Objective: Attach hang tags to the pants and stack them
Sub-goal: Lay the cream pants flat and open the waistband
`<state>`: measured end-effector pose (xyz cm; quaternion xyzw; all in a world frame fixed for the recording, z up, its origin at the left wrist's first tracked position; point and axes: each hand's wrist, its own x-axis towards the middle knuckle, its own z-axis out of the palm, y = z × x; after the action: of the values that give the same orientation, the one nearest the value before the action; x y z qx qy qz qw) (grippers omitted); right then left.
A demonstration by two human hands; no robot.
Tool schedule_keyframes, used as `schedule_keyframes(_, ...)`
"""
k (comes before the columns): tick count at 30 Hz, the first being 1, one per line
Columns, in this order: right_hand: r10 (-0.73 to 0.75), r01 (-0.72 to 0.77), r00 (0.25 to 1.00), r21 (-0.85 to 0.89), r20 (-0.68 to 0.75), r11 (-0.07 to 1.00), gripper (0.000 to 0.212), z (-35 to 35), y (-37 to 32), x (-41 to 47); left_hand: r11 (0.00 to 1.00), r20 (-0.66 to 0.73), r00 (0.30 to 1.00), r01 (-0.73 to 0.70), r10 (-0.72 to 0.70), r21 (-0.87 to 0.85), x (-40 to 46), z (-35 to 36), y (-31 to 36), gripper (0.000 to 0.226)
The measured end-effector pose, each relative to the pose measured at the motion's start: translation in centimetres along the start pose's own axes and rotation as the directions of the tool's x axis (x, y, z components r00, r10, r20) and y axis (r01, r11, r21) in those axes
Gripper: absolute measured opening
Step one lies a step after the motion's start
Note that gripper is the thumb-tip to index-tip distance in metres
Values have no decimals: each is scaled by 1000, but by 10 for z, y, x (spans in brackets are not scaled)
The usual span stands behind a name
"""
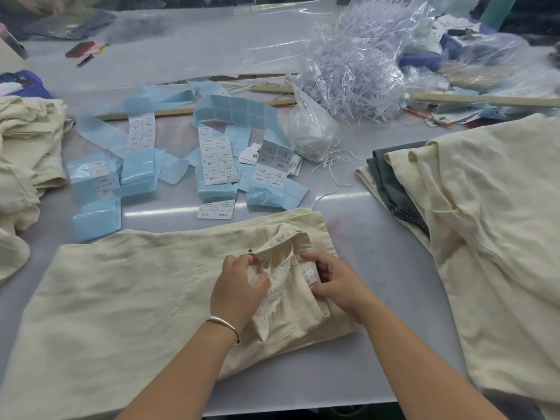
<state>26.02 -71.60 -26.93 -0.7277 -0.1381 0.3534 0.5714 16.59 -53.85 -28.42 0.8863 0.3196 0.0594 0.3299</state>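
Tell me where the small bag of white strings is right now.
In the head view, the small bag of white strings lies right of centre on the table, between the label sheets and the big bag of plastic fasteners.

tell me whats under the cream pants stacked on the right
Under the cream pants a grey pair and another cream layer stick out at the left edge. How many more lie beneath is covered.
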Motion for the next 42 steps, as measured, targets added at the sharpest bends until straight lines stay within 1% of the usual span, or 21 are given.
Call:
schedule_keyframes(4,11,-15,999,87,47,996,55,-1,0,1,1000,-20,999,-28,28,-6,-2,1,-4,27)
schedule_keyframes(7,42,-49,997,99,68,994,47,-3,-1,2,1000,-26,999,-28,27,-12,-2,1,-4,27)
schedule_keyframes(10,105,-112,992,105,67,988,40,-4,-3,6,998,-33,998,-46,44,-36,-2,1,-5,26)
schedule_keyframes(14,177,-176,984,130,4,976,10,-1,-7,11,997,-35,997,-64,63,-48,-2,2,-9,26)
schedule_keyframes(16,207,-203,977,80,-54,976,18,3,-9,16,997,-35,997,-65,64,-44,-1,2,-10,27)
schedule_keyframes(18,230,-231,971,-4,-71,973,19,5,-16,21,997,-28,998,-54,53,-46,-1,2,-10,27)
schedule_keyframes(22,302,-303,953,-171,-30,938,27,-6,-31,26,997,9,1000,-25,26,-76,0,-4,-7,27)
schedule_keyframes(23,310,-308,950,-194,-20,931,28,-10,-34,26,998,13,1000,-17,18,-68,-1,-6,-5,29)
schedule_keyframes(24,315,-310,949,-194,-5,931,28,-12,-36,24,999,18,1000,-10,11,-42,-4,-9,-1,38)
schedule_keyframes(26,331,-326,942,-91,56,941,27,-12,-38,20,1000,33,999,-2,2,25,-13,-14,14,74)
schedule_keyframes(27,345,-348,934,20,93,937,25,-11,-37,18,998,36,999,-15,13,58,-18,-16,24,93)
schedule_keyframes(28,362,-381,923,162,134,910,23,-8,-37,15,995,31,999,-42,39,96,-24,-15,33,108)
schedule_keyframes(30,353,-429,902,428,249,795,19,0,-34,9,983,41,995,-94,89,156,-33,-10,48,122)
schedule_keyframes(32,311,-444,895,561,321,699,18,11,-29,3,980,86,990,-127,115,151,-35,-5,56,121)
schedule_keyframes(33,299,-434,900,616,316,657,15,15,-24,1,982,107,986,-142,129,126,-34,-4,56,116)
schedule_keyframes(34,299,-419,908,673,293,610,15,19,-20,0,984,123,982,-155,143,92,-32,-4,54,111)
schedule_keyframes(35,308,-395,916,714,257,578,19,21,-14,-1,984,135,978,-167,158,56,-29,-6,49,107)
schedule_keyframes(36,319,-373,922,725,220,579,22,23,-11,-2,984,143,975,-176,171,23,-25,-9,44,103)
schedule_keyframes(38,327,-330,935,673,138,662,16,25,-4,-4,979,147,969,-195,201,-58,-19,-15,30,97)
schedule_keyframes(40,308,-283,950,580,58,764,4,28,1,-6,962,134,958,-236,253,-134,-16,-17,17,91)
schedule_keyframes(42,268,-238,963,485,8,841,13,31,3,-7,952,131,953,-248,273,-180,-15,-17,8,86)
